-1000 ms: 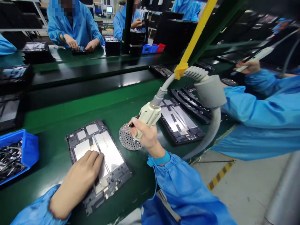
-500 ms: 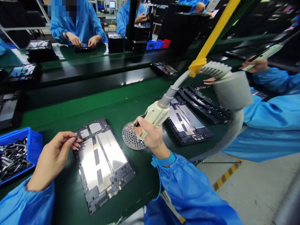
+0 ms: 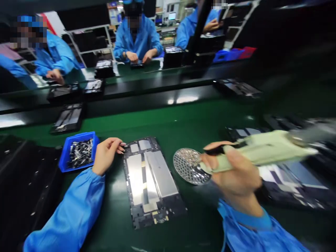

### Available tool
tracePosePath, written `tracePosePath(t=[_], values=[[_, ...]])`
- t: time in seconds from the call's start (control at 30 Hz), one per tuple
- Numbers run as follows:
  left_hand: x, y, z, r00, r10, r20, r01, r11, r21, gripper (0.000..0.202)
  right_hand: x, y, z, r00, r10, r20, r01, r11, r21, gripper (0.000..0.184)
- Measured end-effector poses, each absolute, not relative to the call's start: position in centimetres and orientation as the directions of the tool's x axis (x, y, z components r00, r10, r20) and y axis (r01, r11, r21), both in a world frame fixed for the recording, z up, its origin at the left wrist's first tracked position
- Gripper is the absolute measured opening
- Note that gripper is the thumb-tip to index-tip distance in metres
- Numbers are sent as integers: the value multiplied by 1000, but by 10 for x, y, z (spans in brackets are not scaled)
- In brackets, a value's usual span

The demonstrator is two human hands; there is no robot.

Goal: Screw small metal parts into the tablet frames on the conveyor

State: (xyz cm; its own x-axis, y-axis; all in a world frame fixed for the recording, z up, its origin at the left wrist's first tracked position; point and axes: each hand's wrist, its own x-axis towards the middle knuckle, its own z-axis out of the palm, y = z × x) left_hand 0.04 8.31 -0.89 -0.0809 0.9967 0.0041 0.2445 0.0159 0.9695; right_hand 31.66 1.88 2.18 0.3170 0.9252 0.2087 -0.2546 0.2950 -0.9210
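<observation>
On the green belt lies a tablet's metal back frame, with silver panels, black edges and a gold-flecked lower end. My left hand hovers at its upper left corner, fingertips almost at the edge, with nothing visible in it. My right hand grips a cream handheld hose-fed tool, blurred by motion. The tool's tip is at the rim of a round perforated metal disc, which holds bright scraps. The tool's hose is out of view.
A blue bin of black and metal scraps stands left of my left hand. A blurred stack of frames lies at right. Dark bench rails cross behind. Co-workers in blue gowns handle devices beyond.
My view has swung left, shifting the bench rightward. The right hand has turned the tool nearly level, pointing left. The left hand has moved off the frame to its upper left corner.
</observation>
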Motion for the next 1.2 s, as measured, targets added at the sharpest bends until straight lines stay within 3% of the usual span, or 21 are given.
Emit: tracePosePath(t=[0.17, 0.37, 0.57, 0.83, 1.2], values=[[-14, 84, -24, -162, 986, 27, 123, -7, 992, 55, 298, 8, 42, 247, 937, 249, -294, 317, -902, 31], [-32, 81, -37, -134, 974, 183, 436, -108, 893, 33, 263, 0, 54, 135, 953, 270, -294, 299, -908, 28], [-32, 79, -48, -42, 955, 292, 596, -211, 775, 15, 252, 2, 54, 116, 961, 252, -308, 276, -911, 28], [-33, 62, -60, 116, 917, 381, 701, -347, 623, 17, 248, 5, 53, 82, 954, 288, -304, 299, -905, 31], [-28, 63, -56, 28, 950, 310, 640, -256, 725, 20, 225, 17, 61, 64, 961, 270, -339, 275, -899, 31]])
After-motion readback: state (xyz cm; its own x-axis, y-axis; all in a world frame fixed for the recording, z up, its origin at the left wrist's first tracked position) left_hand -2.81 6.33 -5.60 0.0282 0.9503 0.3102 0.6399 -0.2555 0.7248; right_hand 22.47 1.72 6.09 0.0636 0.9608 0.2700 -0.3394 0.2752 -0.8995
